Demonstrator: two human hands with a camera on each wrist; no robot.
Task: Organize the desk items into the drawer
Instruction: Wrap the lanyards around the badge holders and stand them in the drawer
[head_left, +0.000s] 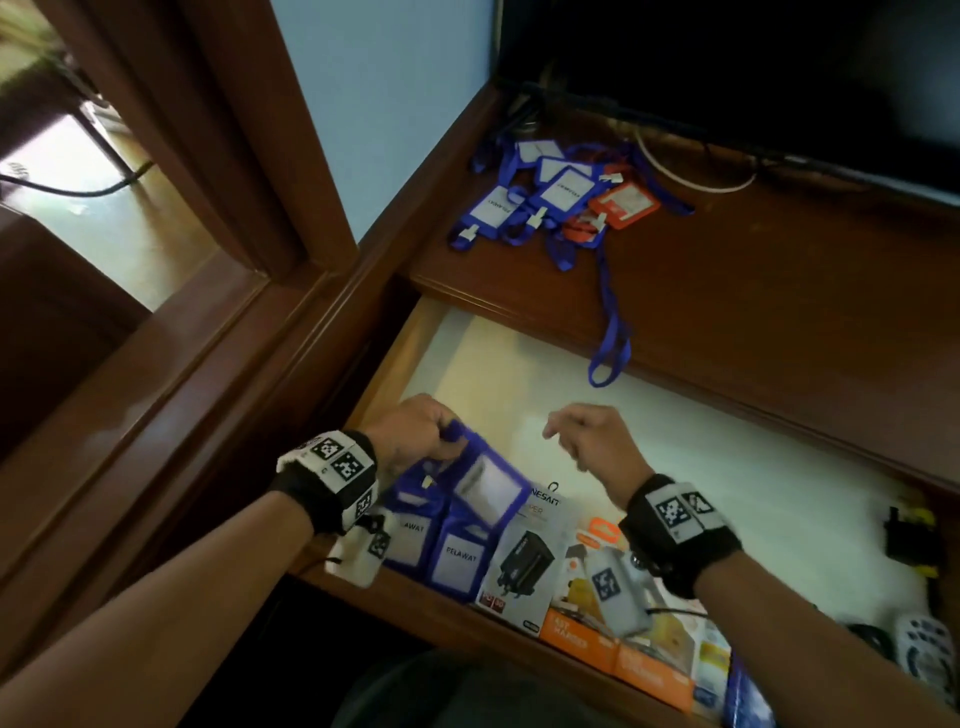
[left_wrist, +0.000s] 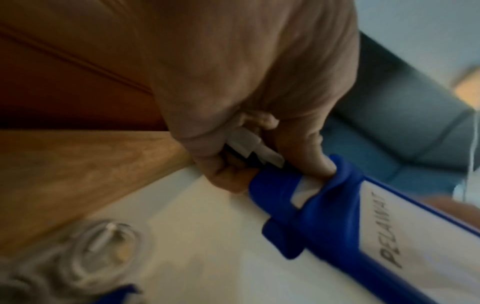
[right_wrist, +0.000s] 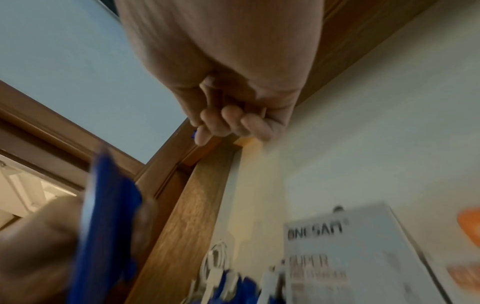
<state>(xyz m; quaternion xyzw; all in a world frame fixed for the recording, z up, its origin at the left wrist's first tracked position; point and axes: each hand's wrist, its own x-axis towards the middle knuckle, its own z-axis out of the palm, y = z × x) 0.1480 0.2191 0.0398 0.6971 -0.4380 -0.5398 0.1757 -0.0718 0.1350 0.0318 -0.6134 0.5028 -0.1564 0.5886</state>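
The wooden drawer (head_left: 384, 364) stands open below the desk top. My left hand (head_left: 421, 431) grips a blue badge holder (head_left: 485, 480) by its strap and white clip, tilted above the drawer's left front corner. In the left wrist view the fingers (left_wrist: 306, 152) curl round the blue strap (left_wrist: 285, 185), and the card reads PELAWAT. Two more blue badge holders (head_left: 447, 551) lie flat beneath it. My right hand (head_left: 582, 441) hovers just to the right, its fingers (right_wrist: 226, 123) loosely curled and empty. A pile of blue and orange lanyard badges (head_left: 556, 202) lies on the desk top.
A grey charger box (head_left: 530, 561), orange boxes (head_left: 613, 644), black and yellow connectors (head_left: 909, 540) and a white remote (head_left: 930, 649) fill the drawer's front. A coiled white cable (left_wrist: 85, 255) lies near the left wall. One blue strap (head_left: 610, 353) hangs over the desk edge. A dark screen (head_left: 753, 67) stands behind.
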